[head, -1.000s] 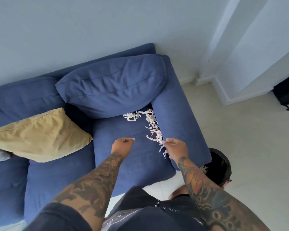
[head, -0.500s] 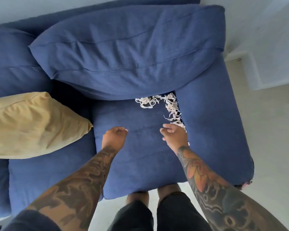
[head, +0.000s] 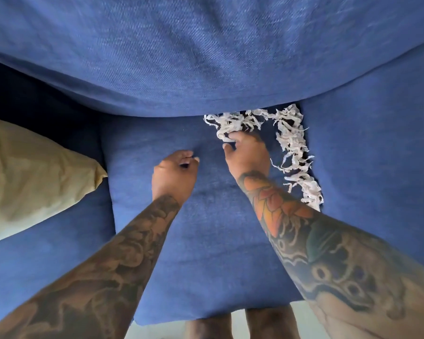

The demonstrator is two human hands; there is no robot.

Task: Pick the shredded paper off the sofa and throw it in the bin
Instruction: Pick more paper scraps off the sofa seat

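White shredded paper [head: 291, 140] lies on the blue sofa seat cushion [head: 206, 241], strung along the back cushion and down the gap by the right armrest. My right hand [head: 247, 155] reaches into the left end of the shreds, its fingertips closing on a clump there. My left hand [head: 174, 174] hovers over the bare seat to the left, fingers curled loosely, holding nothing that I can see. The bin is out of view.
A large blue back cushion [head: 206, 52] overhangs the seat at the top. A tan pillow [head: 30, 177] lies at the left. The blue armrest [head: 377, 155] borders the seat on the right. My legs [head: 242, 324] and pale floor show below the seat's front edge.
I have leaned in close over the seat, and the bin has left the view. My right hand moved forward from the armrest-side shreds to the clump by the back cushion.
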